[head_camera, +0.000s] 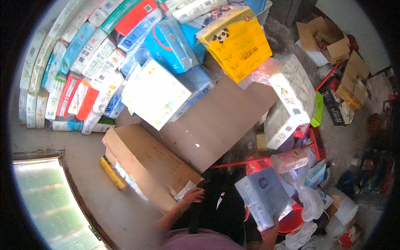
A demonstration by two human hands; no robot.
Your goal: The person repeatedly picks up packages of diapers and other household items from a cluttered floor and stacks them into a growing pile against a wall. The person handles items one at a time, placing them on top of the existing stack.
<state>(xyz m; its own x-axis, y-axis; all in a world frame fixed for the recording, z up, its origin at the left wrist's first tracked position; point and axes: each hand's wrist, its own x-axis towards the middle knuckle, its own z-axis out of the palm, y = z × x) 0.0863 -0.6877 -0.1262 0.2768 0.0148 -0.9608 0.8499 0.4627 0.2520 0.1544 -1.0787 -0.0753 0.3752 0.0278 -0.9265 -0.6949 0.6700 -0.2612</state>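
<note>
A blue plastic-wrapped package (264, 195) is held at its lower edge by my right hand (271, 230), over a red bucket (290, 220). My left hand (194, 196) rests beside the near end of an open cardboard box (150, 159), close to a white label or paper (186, 190); whether its fingers grip anything is hard to tell. Beyond the box, a flat brown board or table surface (215, 125) carries a white package (156, 93), a bright blue package (172, 45) and a yellow package with a panda picture (237, 43).
Wrapped packages (90, 62) are stacked in rows at the upper left. White packages (290, 90) stand at the board's right. A red pole (240, 163) lies near its front corner. Plastic bags (309, 203), a black crate (331, 104) and opened cartons (325, 40) fill the right side.
</note>
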